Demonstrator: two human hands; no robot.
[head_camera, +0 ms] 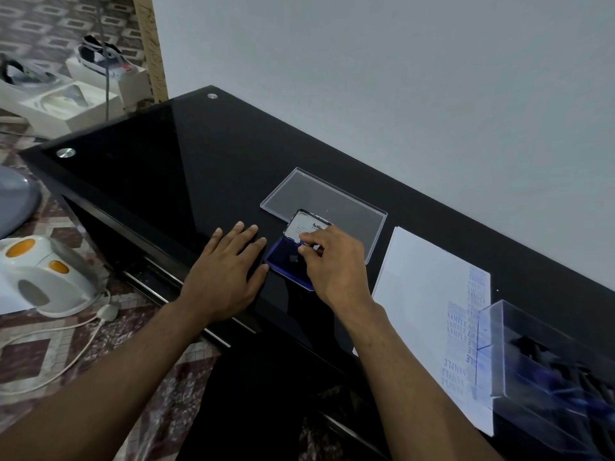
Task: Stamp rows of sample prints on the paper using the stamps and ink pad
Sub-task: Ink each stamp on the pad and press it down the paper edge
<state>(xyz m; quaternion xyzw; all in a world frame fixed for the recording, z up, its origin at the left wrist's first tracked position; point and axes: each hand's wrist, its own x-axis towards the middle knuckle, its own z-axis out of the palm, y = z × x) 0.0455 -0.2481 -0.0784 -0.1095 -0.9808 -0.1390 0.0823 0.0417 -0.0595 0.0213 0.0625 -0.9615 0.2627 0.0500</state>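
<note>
At the black counter (pixel 186 168), the left hand (pixel 229 271) lies flat beside the open ink pad (pixel 283 261) while the right hand (pixel 332 261) pinches what seems a small stamp (pixel 314 248) onto it, inking before carrying it to the paper (pixel 429 294).

A black glass tabletop (pixel 186 168) with two round metal studs at its far-left corners carries everything. Near the middle lies a clear plastic lid (pixel 336 201), and touching its near edge sits an open blue ink pad (pixel 283 261). Toward the right edge lies a white paper (pixel 422 294) stamped with blue rows of SAMPLE, and a clear plastic box (pixel 545 377) stands partly on it.
</note>
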